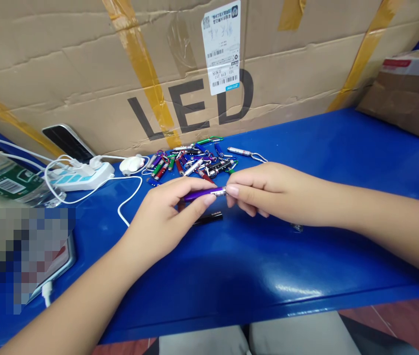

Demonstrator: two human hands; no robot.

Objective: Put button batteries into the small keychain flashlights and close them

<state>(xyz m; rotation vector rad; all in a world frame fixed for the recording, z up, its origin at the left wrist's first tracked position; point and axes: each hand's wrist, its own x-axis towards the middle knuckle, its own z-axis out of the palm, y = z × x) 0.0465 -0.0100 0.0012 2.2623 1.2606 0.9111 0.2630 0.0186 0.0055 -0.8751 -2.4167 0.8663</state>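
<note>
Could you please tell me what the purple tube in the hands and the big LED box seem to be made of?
Purple tube: probably metal with a glossy coloured coating, judging by its sheen and silvery end; plastic is possible. LED box: cardboard, matte brown, with visible creases.

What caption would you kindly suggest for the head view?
Left hand and right hand hold a purple tube over a blue table.

The head camera looks forward and down.
</note>
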